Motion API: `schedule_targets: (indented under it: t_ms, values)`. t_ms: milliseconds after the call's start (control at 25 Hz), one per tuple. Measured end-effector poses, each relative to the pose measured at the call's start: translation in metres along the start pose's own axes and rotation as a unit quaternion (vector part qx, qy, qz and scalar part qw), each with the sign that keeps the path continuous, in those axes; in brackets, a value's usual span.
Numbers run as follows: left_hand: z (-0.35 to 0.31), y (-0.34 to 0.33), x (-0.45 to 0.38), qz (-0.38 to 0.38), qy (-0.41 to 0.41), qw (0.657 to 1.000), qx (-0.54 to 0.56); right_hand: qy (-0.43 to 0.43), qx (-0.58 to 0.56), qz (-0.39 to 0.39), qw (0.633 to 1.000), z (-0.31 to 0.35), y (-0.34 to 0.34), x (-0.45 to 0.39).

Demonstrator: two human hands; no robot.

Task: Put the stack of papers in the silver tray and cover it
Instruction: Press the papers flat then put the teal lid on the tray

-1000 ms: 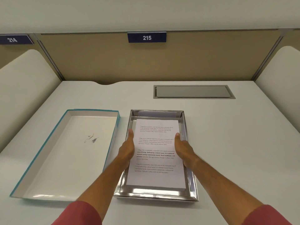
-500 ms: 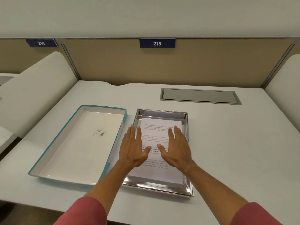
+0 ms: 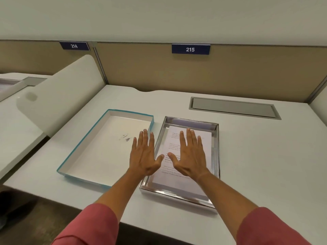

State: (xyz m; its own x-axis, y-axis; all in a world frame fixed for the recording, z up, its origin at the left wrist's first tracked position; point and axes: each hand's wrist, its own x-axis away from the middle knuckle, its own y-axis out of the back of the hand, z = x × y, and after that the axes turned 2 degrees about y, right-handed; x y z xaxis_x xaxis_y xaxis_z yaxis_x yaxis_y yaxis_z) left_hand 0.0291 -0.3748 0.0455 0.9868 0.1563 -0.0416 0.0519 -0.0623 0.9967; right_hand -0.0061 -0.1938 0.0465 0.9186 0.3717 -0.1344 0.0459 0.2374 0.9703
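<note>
The silver tray (image 3: 216, 149) sits on the white desk, right of centre, with the stack of printed papers (image 3: 206, 138) lying flat inside it. To its left lies a teal-edged lid (image 3: 99, 147), upside down, its white inside facing up with a small dark scribble. My left hand (image 3: 144, 156) hovers palm down, fingers spread, over the gap between the lid's right wall and the tray's left rim. My right hand (image 3: 192, 156) is spread flat above the papers. Neither hand holds anything.
A grey cable hatch (image 3: 233, 107) is set into the desk behind the tray. White side dividers (image 3: 58, 98) flank the desk, with a tan back panel carrying the labels 214 and 215. The desk's front edge runs just below the tray.
Both hands have let go of the papers' sides, turned palm down and spread. The left hand has drifted left toward the lid. The camera has swung leftward.
</note>
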Motion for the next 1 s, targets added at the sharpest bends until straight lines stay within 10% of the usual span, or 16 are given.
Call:
schedule_targets:
  t_ms: [1000]
  values:
    - [0.076,-0.012,-0.046,0.056,-0.019,0.989,0.137,-0.13,0.004,-0.01,0.992,0.076,-0.033,-0.023]
